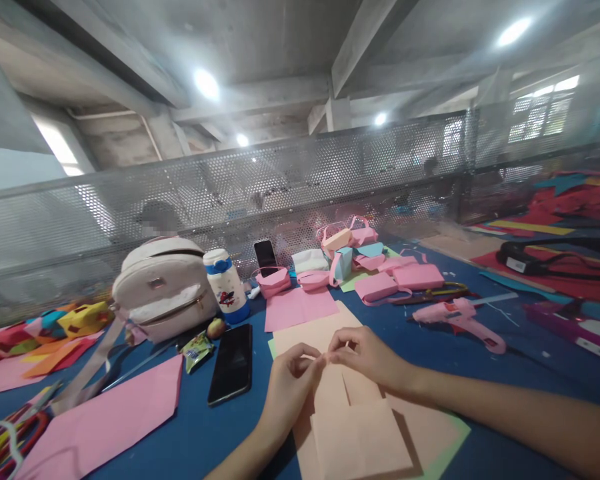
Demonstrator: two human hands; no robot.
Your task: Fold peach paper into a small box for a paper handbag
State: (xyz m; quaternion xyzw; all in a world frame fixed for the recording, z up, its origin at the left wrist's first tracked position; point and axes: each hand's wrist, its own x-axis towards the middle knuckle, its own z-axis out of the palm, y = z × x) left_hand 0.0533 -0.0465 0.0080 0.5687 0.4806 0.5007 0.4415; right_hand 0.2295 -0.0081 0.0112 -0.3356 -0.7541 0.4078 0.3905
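Observation:
A folded peach paper piece [360,440] lies in front of me, its far end between my two hands. My left hand [293,380] pinches that far end from the left, thumb and fingertips together. From the right, my right hand [363,353] pinches the same end, and the fingertips of both hands meet there. Under the piece is a flat stack of peach sheets [305,333], with a green sheet [453,440] showing at its edge. A pink sheet [300,308] lies just beyond.
At left are a pale backpack [165,287], a bottle [227,287], a black phone [231,363] and a large pink sheet [115,413]. Pink paper bags [375,288] stand ahead. On the right lies a pink glue gun [460,317]. A perforated metal screen [290,187] closes the back.

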